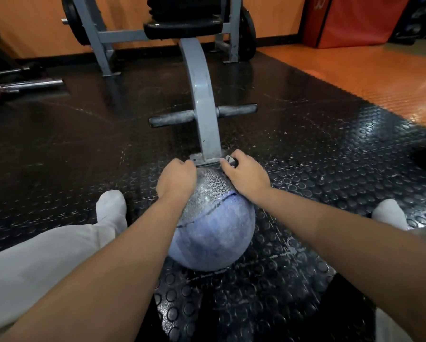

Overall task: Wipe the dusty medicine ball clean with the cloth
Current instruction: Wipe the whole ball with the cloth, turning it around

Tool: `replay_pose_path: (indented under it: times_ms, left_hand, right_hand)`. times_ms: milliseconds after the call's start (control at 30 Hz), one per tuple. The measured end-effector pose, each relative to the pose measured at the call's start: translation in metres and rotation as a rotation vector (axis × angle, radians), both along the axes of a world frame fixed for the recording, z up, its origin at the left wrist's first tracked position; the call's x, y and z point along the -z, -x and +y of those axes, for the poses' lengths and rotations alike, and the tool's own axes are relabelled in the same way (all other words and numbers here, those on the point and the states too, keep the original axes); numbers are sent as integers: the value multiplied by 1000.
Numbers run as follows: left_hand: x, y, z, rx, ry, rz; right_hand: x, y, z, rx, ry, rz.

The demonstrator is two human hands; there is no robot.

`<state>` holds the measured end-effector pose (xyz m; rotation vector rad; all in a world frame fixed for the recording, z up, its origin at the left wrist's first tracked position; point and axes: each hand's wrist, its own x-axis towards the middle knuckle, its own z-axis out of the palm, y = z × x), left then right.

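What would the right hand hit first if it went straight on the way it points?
Probably the grey metal foot plate of the bench frame, just beyond the medicine ball; the right hand, gripping a small dark item, looks very close to it, though depth is unclear.

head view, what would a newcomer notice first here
A dusty blue medicine ball sits on the black studded mat between the person's legs. Both hands are on its far top: the left hand curls over it, the right hand pinches a small dark item. A grey bench frame rises behind.
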<state>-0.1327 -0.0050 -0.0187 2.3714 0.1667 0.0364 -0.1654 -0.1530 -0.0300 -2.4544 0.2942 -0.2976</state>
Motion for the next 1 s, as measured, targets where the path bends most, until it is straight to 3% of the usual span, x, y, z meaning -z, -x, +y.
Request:
replay_pose_path:
  times_ms: [100, 233, 367, 467, 667, 700, 833, 1000]
  left_hand:
    - [-1, -1, -4, -23, -19, 13]
    - [2, -12, 0, -83, 9, 69]
    - [5, -16, 12, 5, 45, 70]
    - [6, -15, 18, 6, 31, 50]
    - [10, -14, 30, -66, 24, 151]
    - [9, -14, 31, -62, 17, 186]
    - [6, -12, 33, -82, 54, 236]
    - [2, -12, 29, 35, 148, 229]
  right_hand:
    - [-11, 3, 8, -50, 91, -45]
    - [-21, 18, 49, -159, 230, -249]
    - [-11, 28, 47, -301, 130, -350]
    - [-7, 25, 29, -337, -76, -251]
    - [25, -4, 1, -131, -459, 189]
    - [25, -7, 6, -130, -450, 194]
    - [-1, 4, 34, -224, -73, 66]
    - [-19, 45, 62, -648, 230, -279]
